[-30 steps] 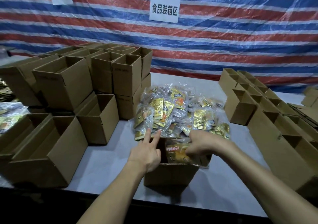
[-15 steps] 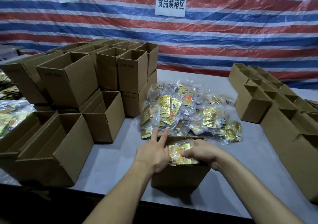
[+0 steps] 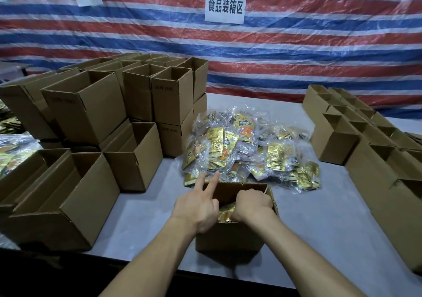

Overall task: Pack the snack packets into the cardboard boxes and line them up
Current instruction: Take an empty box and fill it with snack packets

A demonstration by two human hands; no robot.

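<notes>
Right hand (image 3: 252,205) has sunk into the box (image 3: 228,237), clutching a shiny gold packet (image 3: 226,212) (left hand (image 3: 197,205): 2 fingers (image 3: 213,181) straight).

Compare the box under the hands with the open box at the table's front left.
The box under the hands holds a gold snack packet; the front-left box shows only bare cardboard inside. The left hand and right hand are at the first box; nothing touches the front-left box. The front-left box looks larger. Both are brown cardboard, tops open.
</notes>
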